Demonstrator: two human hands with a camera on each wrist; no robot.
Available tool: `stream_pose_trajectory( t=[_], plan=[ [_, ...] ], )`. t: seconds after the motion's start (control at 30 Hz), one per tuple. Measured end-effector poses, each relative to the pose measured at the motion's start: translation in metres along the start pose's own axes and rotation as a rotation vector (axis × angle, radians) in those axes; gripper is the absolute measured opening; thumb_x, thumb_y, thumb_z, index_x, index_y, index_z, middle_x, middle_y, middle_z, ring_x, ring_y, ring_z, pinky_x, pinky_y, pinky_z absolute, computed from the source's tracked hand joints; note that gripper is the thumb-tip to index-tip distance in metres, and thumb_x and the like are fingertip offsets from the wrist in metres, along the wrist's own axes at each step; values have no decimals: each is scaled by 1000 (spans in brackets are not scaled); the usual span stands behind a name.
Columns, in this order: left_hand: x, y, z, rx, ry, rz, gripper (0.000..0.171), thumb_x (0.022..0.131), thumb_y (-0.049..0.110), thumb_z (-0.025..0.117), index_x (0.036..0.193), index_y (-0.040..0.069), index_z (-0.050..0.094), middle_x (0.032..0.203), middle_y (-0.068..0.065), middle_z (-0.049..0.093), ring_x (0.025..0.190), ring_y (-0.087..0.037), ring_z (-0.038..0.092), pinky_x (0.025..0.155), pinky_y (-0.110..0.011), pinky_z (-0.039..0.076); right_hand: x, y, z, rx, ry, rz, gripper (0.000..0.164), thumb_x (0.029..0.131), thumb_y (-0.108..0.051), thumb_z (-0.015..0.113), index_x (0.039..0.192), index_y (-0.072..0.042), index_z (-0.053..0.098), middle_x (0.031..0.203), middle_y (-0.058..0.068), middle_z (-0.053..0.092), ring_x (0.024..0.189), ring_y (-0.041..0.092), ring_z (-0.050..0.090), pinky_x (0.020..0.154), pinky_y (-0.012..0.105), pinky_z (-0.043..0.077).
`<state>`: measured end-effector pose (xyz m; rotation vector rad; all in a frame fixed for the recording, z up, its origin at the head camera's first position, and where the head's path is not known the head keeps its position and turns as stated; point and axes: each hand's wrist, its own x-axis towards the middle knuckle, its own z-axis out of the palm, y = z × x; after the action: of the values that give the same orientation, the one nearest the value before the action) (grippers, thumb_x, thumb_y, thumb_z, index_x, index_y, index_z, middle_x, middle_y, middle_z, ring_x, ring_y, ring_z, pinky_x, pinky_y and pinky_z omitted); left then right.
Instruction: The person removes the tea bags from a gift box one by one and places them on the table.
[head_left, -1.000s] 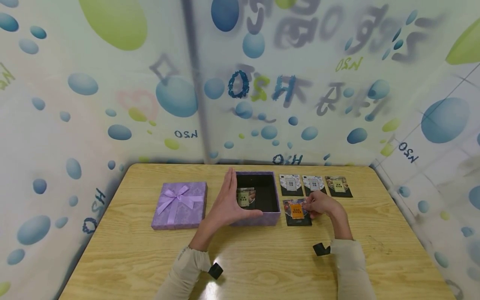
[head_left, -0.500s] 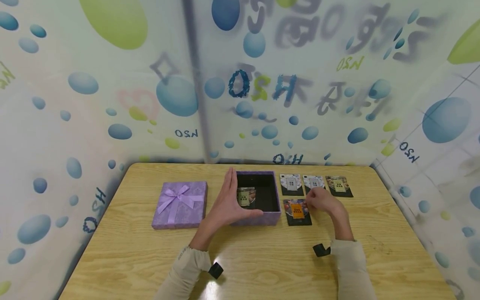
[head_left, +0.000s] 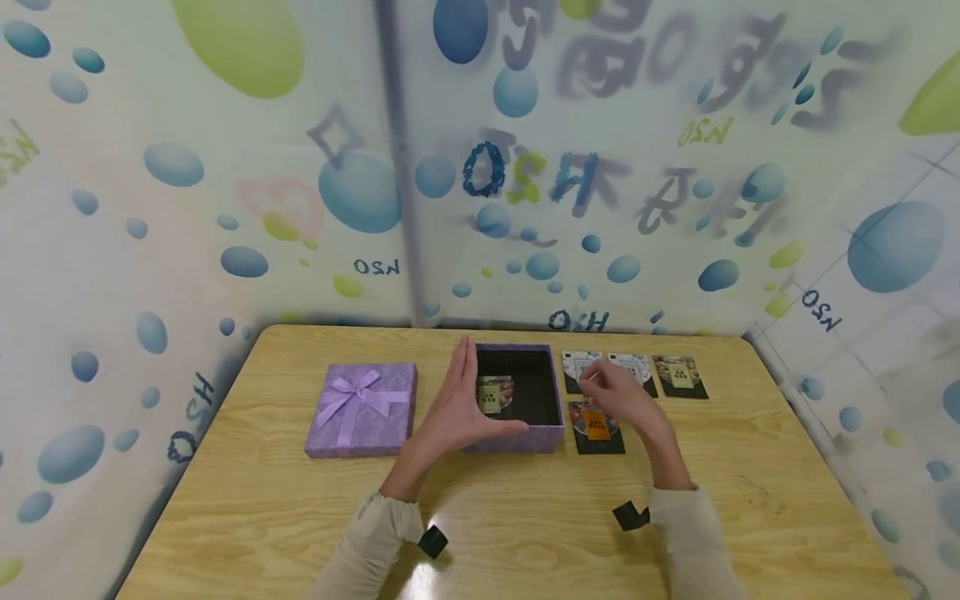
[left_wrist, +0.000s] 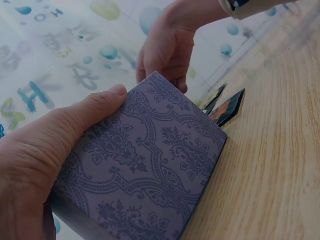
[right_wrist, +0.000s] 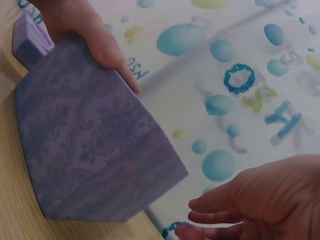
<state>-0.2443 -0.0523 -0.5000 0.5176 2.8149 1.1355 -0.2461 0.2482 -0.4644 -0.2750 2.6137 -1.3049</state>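
Note:
My left hand (head_left: 453,408) rests on the near left corner of an open purple patterned gift box (head_left: 517,440). Its fingers lie straight along the left side and the thumb lies along the front rim. Inside the black interior sits a seasoning-like packet (head_left: 493,395) with a pale green label. My right hand (head_left: 622,394) hovers just right of the box, fingers loosely bent. The right wrist view shows nothing between its fingers. Below it lies a white-and-black packet (head_left: 576,363), partly covered. An orange-labelled packet (head_left: 597,433) lies in front, partly under the hand from this view.
A second white-and-black packet (head_left: 633,367) and a green-labelled packet (head_left: 680,377) complete the back row at right. Left of the box lies its purple lid (head_left: 362,408) with a ribbon bow. The wooden table (head_left: 517,525) meets a patterned wall behind.
My right hand has moved left, from the right edge of the orange-labelled packet to over the left white-and-black packet near the box. My left hand keeps its place on the box.

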Motion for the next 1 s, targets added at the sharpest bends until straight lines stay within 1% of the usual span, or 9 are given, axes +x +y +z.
stream_pose_trajectory(
  t=[0.1, 0.17, 0.37, 0.47, 0.6, 0.7, 0.8, 0.9, 1.0],
  plan=[
    [0, 0, 0, -7, 6, 5, 155, 62, 87, 79, 161, 30, -25, 169, 11, -28, 160, -17, -11, 125, -54, 23, 2, -8, 7, -24, 23, -58, 21, 109, -11, 56, 120, 6, 59, 102, 23, 64, 82, 37, 63, 68, 35, 53],
    [0, -1, 0, -6, 12, 10, 156, 61, 86, 80, 161, 29, -25, 170, 11, -28, 160, -17, -11, 126, -53, 22, 3, -13, 12, -43, 40, -102, 20, 108, -11, 57, 119, 6, 60, 104, 20, 64, 86, 36, 65, 71, 35, 54],
    [1, -1, -1, -7, 5, 4, 156, 61, 86, 80, 160, 30, -26, 168, 12, -30, 159, -14, -13, 126, -52, 23, 8, -24, 26, -102, 85, -205, 14, 107, -10, 61, 114, 1, 64, 94, 10, 65, 70, 17, 57, 64, 31, 50],
    [1, -1, -1, -16, 1, 6, 155, 62, 86, 80, 160, 30, -27, 168, 12, -30, 159, -14, -13, 125, -53, 23, 8, -29, 31, -115, 108, -223, 13, 106, -9, 62, 113, 2, 66, 87, 7, 64, 65, 13, 54, 61, 30, 49],
    [1, -2, -2, -15, 2, 14, 154, 64, 85, 80, 160, 30, -27, 168, 12, -30, 159, -15, -14, 126, -53, 22, 9, -35, 37, -104, 154, -240, 10, 105, -9, 64, 110, -2, 68, 84, 4, 64, 65, 13, 55, 61, 29, 49],
    [1, -1, -3, -11, 0, 20, 153, 65, 84, 80, 160, 30, -27, 168, 12, -31, 159, -13, -16, 126, -52, 20, 11, -40, 42, -64, 188, -269, 8, 104, -9, 65, 110, -5, 68, 86, 4, 65, 68, 14, 57, 63, 28, 49],
    [1, 0, -4, -4, -2, 25, 153, 66, 82, 81, 160, 28, -26, 168, 11, -31, 160, -16, -15, 127, -51, 20, 16, -45, 49, -42, 219, -300, 8, 104, -8, 65, 111, -5, 68, 90, 6, 67, 74, 16, 60, 67, 28, 52],
    [2, 0, -3, 0, 0, 30, 153, 67, 80, 82, 161, 26, -26, 169, 9, -30, 161, -19, -13, 126, -51, 21, 22, -48, 58, -70, 197, -306, 11, 103, -8, 66, 113, -4, 68, 96, 7, 69, 82, 17, 65, 74, 32, 56],
    [2, -1, -1, 4, -1, 28, 153, 67, 79, 83, 161, 25, -26, 169, 9, -30, 160, -18, -13, 126, -51, 23, 27, -52, 66, -106, 130, -287, 15, 104, -8, 65, 117, -2, 67, 104, 10, 70, 90, 22, 68, 81, 39, 59]
  ],
)
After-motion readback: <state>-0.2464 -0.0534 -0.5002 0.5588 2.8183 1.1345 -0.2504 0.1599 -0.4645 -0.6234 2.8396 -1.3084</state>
